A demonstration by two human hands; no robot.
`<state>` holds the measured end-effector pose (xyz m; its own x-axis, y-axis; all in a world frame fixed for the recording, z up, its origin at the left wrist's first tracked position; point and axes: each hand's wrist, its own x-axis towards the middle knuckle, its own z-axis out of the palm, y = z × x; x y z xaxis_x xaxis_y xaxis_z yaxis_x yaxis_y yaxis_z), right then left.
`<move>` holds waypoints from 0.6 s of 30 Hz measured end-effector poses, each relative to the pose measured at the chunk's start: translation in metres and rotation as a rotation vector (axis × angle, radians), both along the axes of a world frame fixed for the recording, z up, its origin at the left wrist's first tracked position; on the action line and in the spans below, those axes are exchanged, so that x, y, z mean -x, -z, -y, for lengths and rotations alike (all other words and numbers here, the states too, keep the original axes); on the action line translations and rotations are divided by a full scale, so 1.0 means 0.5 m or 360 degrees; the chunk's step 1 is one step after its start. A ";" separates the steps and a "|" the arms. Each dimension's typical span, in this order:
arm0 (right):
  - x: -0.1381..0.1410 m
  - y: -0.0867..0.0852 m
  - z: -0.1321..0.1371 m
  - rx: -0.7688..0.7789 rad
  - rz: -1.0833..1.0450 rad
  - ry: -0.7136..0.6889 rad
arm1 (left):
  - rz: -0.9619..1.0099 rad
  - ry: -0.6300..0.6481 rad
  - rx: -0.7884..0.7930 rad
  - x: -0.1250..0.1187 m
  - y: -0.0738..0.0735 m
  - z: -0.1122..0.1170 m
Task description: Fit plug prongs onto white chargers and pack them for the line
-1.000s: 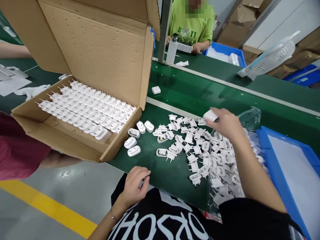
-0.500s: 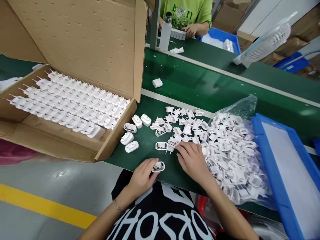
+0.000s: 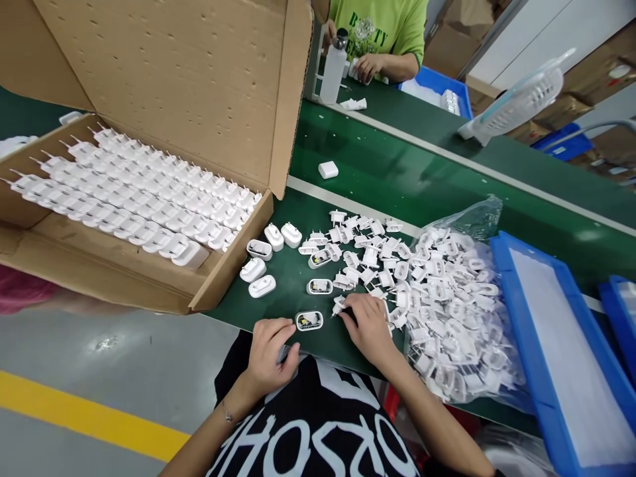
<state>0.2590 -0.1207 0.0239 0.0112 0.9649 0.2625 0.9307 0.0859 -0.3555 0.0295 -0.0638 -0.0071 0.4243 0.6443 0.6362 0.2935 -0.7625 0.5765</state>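
Observation:
My left hand [image 3: 272, 354] is open at the table's front edge, thumb and fingers apart, just beside an open charger housing [image 3: 309, 320] with circuit parts showing inside. In the fingertips of my right hand [image 3: 368, 328] is a small white plug cover [image 3: 338, 305] with pins. A second open charger housing [image 3: 319, 286] lies a little farther back, and a third charger housing [image 3: 320, 258] sits beyond it by the loose plug covers [image 3: 370, 256]. To the left stands a small group of white chargers [image 3: 262, 285], most with covers on.
On the left, a cardboard box [image 3: 206, 291] holds rows of white chargers. A plastic bag [image 3: 467, 318] of plug covers spreads on the right beside a blue tray [image 3: 534, 358]. Across the bench are a bottle [image 3: 334, 69], a fan [image 3: 521, 99] and a person in a green shirt [image 3: 387, 30].
My left hand has let go of the open charger housing and drawn back left. My right hand has picked a plug cover from the pile and brought it nearer.

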 end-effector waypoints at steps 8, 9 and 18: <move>0.041 -0.063 0.031 0.0032 -0.1211 0.0159 | -0.0142 0.0538 0.0231 -0.060 -0.100 -0.034; 0.043 -0.085 0.025 0.0091 -0.1291 0.0032 | -0.0106 0.0616 0.0298 -0.067 -0.112 -0.039; -0.182 -0.150 -0.383 0.0159 -0.0658 0.0237 | 0.0388 0.0092 0.0904 0.032 -0.114 -0.058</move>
<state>0.3499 0.0710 0.0991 0.2366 0.9651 0.1126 0.7084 -0.0920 -0.6998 0.0135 -0.0346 0.0500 0.3541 0.8911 0.2838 0.0695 -0.3277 0.9422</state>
